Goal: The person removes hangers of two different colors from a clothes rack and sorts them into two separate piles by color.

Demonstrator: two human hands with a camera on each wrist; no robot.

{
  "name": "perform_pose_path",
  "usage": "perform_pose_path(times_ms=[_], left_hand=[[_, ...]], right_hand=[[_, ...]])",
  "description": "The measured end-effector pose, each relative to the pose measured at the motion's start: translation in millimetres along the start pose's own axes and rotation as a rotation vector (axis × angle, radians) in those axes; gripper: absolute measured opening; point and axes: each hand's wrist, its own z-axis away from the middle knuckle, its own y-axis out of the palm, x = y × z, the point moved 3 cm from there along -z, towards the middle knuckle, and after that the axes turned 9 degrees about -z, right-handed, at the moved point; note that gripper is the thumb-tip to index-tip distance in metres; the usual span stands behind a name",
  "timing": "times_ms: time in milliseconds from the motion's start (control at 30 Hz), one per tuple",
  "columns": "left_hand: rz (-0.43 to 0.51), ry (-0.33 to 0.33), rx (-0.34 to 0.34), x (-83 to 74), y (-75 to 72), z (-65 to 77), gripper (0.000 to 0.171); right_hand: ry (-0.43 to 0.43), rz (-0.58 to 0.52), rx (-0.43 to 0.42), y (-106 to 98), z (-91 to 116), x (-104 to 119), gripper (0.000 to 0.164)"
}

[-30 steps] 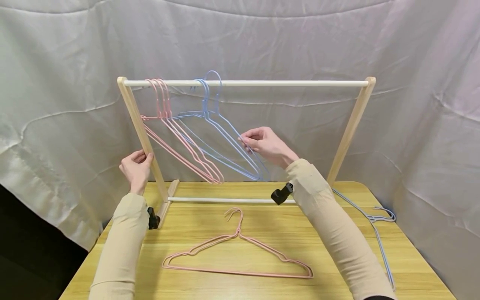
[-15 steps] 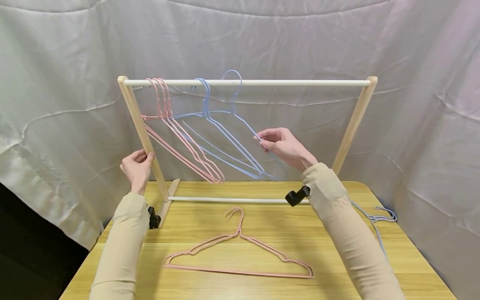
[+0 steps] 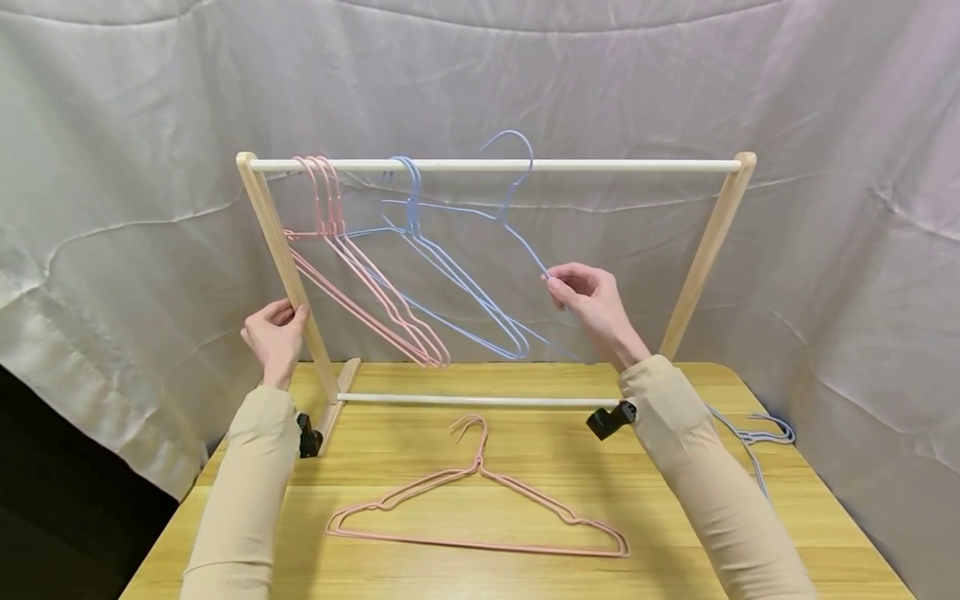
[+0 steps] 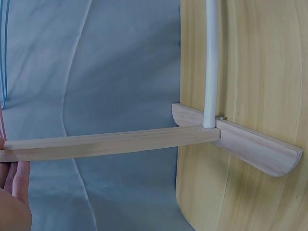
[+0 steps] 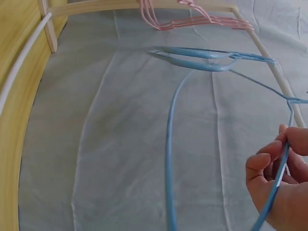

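My right hand (image 3: 596, 308) pinches one shoulder of a blue wire hanger (image 3: 522, 242) between thumb and fingers. That hanger is tilted, its hook overlapping the white rail (image 3: 630, 166) with the curve and tip above it. In the right wrist view the held blue hanger (image 5: 169, 149) runs down past my fingers. My left hand (image 3: 273, 337) grips the left wooden post (image 3: 272, 225) of the rack, seen also at the edge of the left wrist view. More blue hangers (image 3: 413, 212) hang left of the held one. Several pink hangers (image 3: 328, 208) hang near the left post.
Pink hangers (image 3: 480, 547) lie stacked on the wooden table (image 3: 420, 575) in front of the rack. At the right, blue hangers (image 3: 750, 437) lie partly behind my right sleeve. A lower white bar (image 3: 465, 401) joins the posts, and a grey curtain (image 3: 600, 83) hangs behind.
My right hand has moved right and slightly down with the blue hanger, away from the other blue ones. The hanger's hook has risen and tilted. The left hand keeps its grip on the post.
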Motion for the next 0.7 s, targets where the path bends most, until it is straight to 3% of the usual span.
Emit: perform_pose_path(times_ms=[233,467,700], left_hand=[[0.005,0.006,0.002,-0.1,-0.1,0.0,0.03],[0.031,0.025,-0.01,-0.8,-0.3,-0.7,0.029],[0.013,0.003,0.001,-1.4,-1.3,0.6,0.03]], right_hand=[[-0.068,-0.03,-0.106,-10,14,-5,0.007],[-0.069,-0.028,-0.177,-19,28,-7,0.015],[-0.079,-0.067,-0.236,-30,43,-10,0.018]])
